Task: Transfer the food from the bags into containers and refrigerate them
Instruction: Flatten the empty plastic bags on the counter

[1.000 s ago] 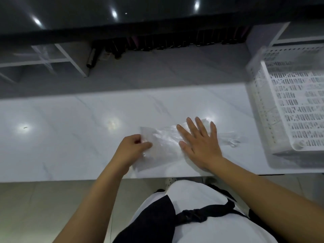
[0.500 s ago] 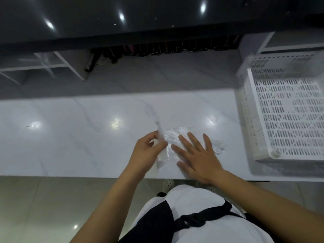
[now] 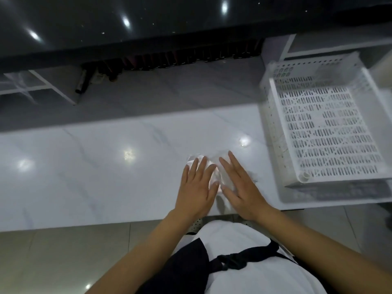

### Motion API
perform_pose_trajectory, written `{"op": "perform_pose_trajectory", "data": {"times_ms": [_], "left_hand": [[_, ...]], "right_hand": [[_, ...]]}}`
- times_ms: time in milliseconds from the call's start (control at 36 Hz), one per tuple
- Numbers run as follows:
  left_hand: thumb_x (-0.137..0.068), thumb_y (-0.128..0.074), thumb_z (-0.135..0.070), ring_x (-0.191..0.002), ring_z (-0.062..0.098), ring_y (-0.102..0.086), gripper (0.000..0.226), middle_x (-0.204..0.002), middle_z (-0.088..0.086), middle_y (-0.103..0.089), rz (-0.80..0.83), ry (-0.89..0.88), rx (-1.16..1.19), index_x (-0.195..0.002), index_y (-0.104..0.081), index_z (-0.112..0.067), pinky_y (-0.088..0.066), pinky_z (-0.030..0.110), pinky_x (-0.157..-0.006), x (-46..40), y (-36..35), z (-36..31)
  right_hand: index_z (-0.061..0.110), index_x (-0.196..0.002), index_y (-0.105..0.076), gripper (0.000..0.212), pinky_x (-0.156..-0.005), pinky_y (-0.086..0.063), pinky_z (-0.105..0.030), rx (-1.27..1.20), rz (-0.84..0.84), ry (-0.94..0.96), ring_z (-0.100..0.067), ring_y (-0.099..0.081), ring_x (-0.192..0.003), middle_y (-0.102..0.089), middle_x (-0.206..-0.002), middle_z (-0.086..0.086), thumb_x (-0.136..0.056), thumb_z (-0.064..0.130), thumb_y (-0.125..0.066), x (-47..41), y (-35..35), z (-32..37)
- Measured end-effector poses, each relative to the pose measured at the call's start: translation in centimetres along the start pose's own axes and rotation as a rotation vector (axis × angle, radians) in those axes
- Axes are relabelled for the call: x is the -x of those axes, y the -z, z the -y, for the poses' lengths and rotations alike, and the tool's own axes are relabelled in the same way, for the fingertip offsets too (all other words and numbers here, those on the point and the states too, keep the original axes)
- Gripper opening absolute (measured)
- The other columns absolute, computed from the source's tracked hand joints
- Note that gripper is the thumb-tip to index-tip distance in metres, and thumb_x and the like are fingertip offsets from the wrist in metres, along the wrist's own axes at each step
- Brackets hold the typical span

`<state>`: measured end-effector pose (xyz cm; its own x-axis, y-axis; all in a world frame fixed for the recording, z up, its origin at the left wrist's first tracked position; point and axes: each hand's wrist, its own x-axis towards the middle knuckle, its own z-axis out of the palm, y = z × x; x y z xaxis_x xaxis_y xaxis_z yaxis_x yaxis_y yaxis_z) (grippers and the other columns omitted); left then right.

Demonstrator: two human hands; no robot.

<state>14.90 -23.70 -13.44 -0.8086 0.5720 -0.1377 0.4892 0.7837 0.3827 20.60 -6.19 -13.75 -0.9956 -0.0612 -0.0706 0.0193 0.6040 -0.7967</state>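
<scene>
Right at the counter's near edge stands a person in a white top with a dark apron tied at the waist, both bare arms reaching forward. Just past the edge, the left hand lies flat with its fingers straight and a little spread, pressing down on a crumpled clear plastic bag without gripping it. The right hand lies beside it in the same way, fingers straight and palm down on the right part of the bag, thumbs nearly meeting over the middle. The bag sits flattened on the white marble counter, showing between and beyond the fingertips; whether anything is inside it I cannot tell. Off to the right, near but apart from the hands, a white slotted plastic basket rests on the counter. Farther back the counter steps up to a grey ledge, and beyond that runs a dark glossy surface catching ceiling lights.
</scene>
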Motion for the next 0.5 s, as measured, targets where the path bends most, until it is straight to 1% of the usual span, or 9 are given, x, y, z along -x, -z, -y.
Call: {"op": "perform_pose_trajectory", "data": {"times_ms": [28, 56, 139, 194, 278, 361, 444, 500], "left_hand": [[-0.103, -0.011, -0.051, -0.155, 0.020, 0.009, 0.062, -0.169, 0.003, -0.002, 0.032, -0.020, -0.080, -0.160, -0.018, -0.025, 0.001, 0.045, -0.126, 0.1, -0.3, 0.4], [-0.103, -0.010, -0.052, -0.155, 0.021, 0.012, 0.064, -0.169, 0.005, 0.003, 0.055, -0.039, -0.145, -0.161, -0.010, -0.024, 0.002, 0.046, -0.126, 0.2, -0.6, 0.6], [-0.103, -0.009, -0.054, -0.154, 0.023, 0.016, 0.067, -0.168, 0.007, 0.009, 0.082, -0.045, -0.202, -0.161, -0.001, -0.021, 0.005, 0.046, -0.125, 0.2, -1.1, 0.8], [-0.103, -0.009, -0.055, -0.153, 0.022, 0.019, 0.068, -0.168, 0.006, 0.013, 0.086, -0.035, -0.201, -0.160, 0.004, -0.021, 0.007, 0.046, -0.125, 0.1, -1.3, 0.9], [-0.102, -0.005, -0.058, -0.152, 0.019, 0.024, 0.069, -0.166, 0.003, 0.019, 0.097, -0.044, -0.197, -0.159, 0.009, -0.023, 0.007, 0.046, -0.125, 0.0, -1.4, 1.2], [-0.100, -0.003, -0.061, -0.152, 0.017, 0.024, 0.071, -0.167, 0.001, 0.018, 0.079, -0.026, -0.192, -0.160, 0.010, -0.025, 0.009, 0.044, -0.125, 0.1, -1.2, 1.7], [-0.099, 0.000, -0.065, -0.149, 0.013, 0.030, 0.072, -0.165, -0.002, 0.026, 0.056, 0.083, -0.182, -0.157, 0.020, -0.028, 0.013, 0.043, -0.124, -0.1, -0.7, 2.6], [-0.099, -0.003, -0.065, -0.148, 0.013, 0.032, 0.071, -0.164, -0.003, 0.029, 0.040, 0.154, -0.166, -0.155, 0.025, -0.029, 0.014, 0.044, -0.123, -0.5, -0.1, 3.4]], "right_hand": [[0.033, -0.159, -0.014, 0.062, -0.123, -0.011, -0.040, 0.103, 0.009, 0.014, -0.010, 0.005, -0.154, 0.008, -0.168, 0.011, -0.102, 0.046, -0.035, 0.1, -0.3, -0.1], [0.030, -0.159, -0.015, 0.061, -0.124, -0.010, -0.043, 0.213, 0.013, 0.020, -0.013, 0.007, -0.154, 0.006, -0.168, 0.007, -0.103, 0.049, -0.030, 0.2, -0.6, -0.2], [0.020, -0.159, -0.019, 0.064, -0.123, -0.008, -0.055, 0.540, 0.023, -0.028, -0.022, 0.004, -0.155, -0.006, -0.168, -0.001, -0.104, 0.052, -0.012, 0.5, -1.3, -0.4], [0.018, -0.159, -0.019, 0.066, -0.120, -0.005, -0.061, 0.680, 0.048, -0.094, -0.024, -0.002, -0.154, -0.013, -0.167, 0.000, -0.103, 0.052, -0.007, 0.7, -1.4, -0.5], [0.021, -0.160, -0.013, 0.066, -0.119, -0.002, -0.063, 0.728, 0.079, -0.127, -0.024, -0.002, -0.154, -0.011, -0.167, 0.004, -0.103, 0.052, -0.003, 0.7, -1.1, -0.8], [0.021, -0.160, -0.011, 0.067, -0.119, 0.000, -0.062, 0.742, 0.096, -0.128, -0.023, 0.002, -0.155, -0.006, -0.167, 0.005, -0.102, 0.054, -0.003, 0.7, -1.1, -0.7], [0.019, -0.160, -0.011, 0.066, -0.120, 0.001, -0.062, 0.738, 0.093, -0.123, -0.024, 0.002, -0.155, -0.006, -0.168, 0.003, -0.103, 0.053, -0.008, 0.7, -1.1, -0.6], [0.019, -0.160, -0.012, 0.066, -0.120, -0.001, -0.062, 0.729, 0.084, -0.119, -0.024, 0.001, -0.155, -0.006, -0.167, 0.003, -0.103, 0.052, -0.009, 0.7, -1.0, -0.5]]}}
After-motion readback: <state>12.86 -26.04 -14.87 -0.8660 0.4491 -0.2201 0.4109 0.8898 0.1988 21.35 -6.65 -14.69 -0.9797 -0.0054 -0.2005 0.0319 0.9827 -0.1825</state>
